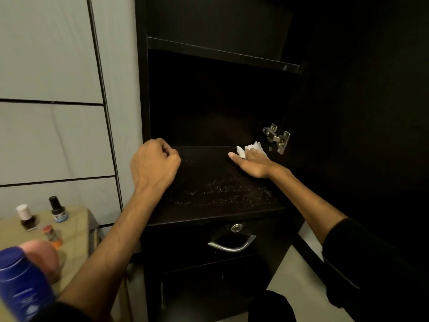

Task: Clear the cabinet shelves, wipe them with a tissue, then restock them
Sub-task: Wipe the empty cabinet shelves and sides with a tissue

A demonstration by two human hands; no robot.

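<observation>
Where right hand (251,162) presses tissue (249,148), fingertips hidden — shelf (209,182) dim.

Dark shelf (209,182): white tissue (253,148), dust specks. Side table (76,228): 3 small bottles.

My left hand (154,162) is curled into a loose fist, holding nothing, knuckles up, hovering at the left front of the shelf (209,205). Its bare forearm runs back down to the lower left. My right hand (251,162) lies flat on the shelf near the back right, palm down, thumb out to the left, fingers pressing a tissue (251,148). The right arm is sleeved to the mid-forearm.
</observation>
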